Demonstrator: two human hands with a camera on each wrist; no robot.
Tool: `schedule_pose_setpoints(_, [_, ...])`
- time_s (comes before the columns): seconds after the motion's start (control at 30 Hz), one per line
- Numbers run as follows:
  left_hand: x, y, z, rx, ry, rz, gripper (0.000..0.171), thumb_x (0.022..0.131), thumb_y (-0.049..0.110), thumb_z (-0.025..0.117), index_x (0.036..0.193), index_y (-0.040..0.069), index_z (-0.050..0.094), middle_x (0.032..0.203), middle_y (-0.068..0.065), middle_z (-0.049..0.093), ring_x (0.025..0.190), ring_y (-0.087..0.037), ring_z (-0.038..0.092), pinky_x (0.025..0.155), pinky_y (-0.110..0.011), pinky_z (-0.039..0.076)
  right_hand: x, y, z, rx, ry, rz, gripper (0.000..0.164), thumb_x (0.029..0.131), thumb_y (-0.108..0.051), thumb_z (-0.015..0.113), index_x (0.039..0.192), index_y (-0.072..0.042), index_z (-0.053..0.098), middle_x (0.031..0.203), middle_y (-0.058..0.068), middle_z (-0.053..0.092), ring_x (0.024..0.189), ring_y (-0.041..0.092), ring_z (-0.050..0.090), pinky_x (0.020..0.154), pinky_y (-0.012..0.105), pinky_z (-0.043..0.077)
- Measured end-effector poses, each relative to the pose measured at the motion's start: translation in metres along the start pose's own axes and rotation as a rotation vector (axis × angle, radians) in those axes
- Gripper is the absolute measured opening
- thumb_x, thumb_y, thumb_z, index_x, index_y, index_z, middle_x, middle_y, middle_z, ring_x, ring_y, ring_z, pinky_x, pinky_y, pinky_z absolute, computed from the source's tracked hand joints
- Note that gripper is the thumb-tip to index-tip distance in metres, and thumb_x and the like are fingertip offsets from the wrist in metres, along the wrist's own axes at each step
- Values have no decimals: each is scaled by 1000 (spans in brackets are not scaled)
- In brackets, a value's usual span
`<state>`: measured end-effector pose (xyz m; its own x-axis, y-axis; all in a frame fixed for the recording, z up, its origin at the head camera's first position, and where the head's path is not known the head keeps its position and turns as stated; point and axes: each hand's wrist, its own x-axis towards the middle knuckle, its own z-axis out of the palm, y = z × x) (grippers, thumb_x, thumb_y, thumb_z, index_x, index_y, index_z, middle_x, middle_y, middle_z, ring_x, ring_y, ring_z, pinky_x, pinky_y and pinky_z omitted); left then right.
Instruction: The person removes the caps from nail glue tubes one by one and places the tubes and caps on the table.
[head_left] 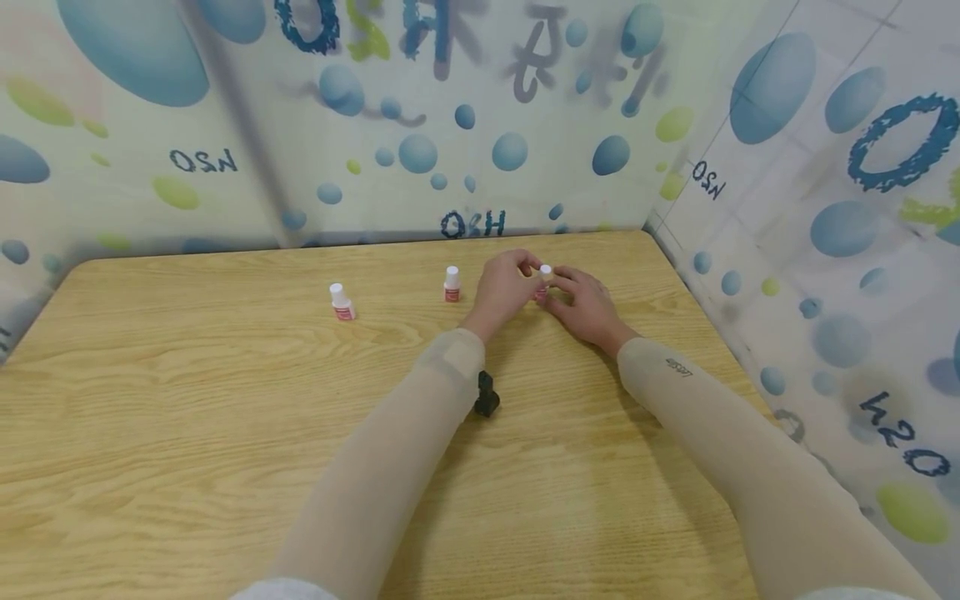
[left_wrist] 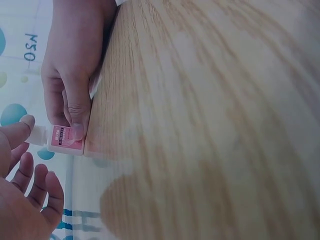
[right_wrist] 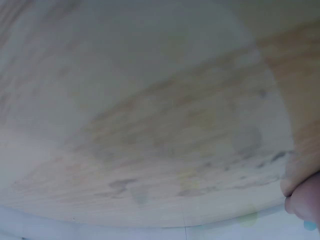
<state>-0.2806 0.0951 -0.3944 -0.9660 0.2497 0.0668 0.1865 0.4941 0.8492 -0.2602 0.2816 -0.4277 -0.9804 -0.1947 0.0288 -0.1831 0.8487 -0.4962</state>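
At the back right of the table, a small white bottle (head_left: pixel 542 293) with a red-pink label stands between both hands. My left hand (head_left: pixel 506 287) pinches its white cap (left_wrist: pixel 38 135) between thumb and forefinger, with the other fingers loosely bent and free of it. My right hand (head_left: pixel 588 304) grips the bottle's body low down, the thumb lying across the label in the left wrist view. In the right wrist view only a bit of a finger (right_wrist: pixel 305 202) shows at the right edge; the bottle is out of sight there.
Two similar capped bottles stand farther left, one bottle (head_left: pixel 452 285) near the left hand and another bottle (head_left: pixel 342 302) beyond it. A small black object (head_left: pixel 486 396) lies by the left forearm. Patterned walls (head_left: pixel 495 108) border the wooden table (head_left: pixel 187 400) behind and on the right.
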Motion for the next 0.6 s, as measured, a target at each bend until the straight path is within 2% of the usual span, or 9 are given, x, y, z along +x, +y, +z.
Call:
schedule_pose_setpoints(0.4, [0, 0, 0, -14, -5, 4, 16, 102, 24, 74, 114, 14, 75, 101, -4, 63, 71, -15, 52, 62, -27, 43, 0, 0, 1, -7, -2, 0, 49, 108, -43, 61, 152, -21, 60, 171, 15, 38, 162, 41, 27, 129, 70, 13])
schedule_pose_setpoints(0.6, [2, -1, 0, -15, -58, 49, 29, 104, 17, 70, 133, 13, 72, 106, -6, 63, 72, -15, 50, 61, -25, 42, -1, -2, -1, -9, -6, 3, 50, 109, -44, 60, 154, -22, 58, 172, 14, 37, 162, 41, 26, 129, 69, 12])
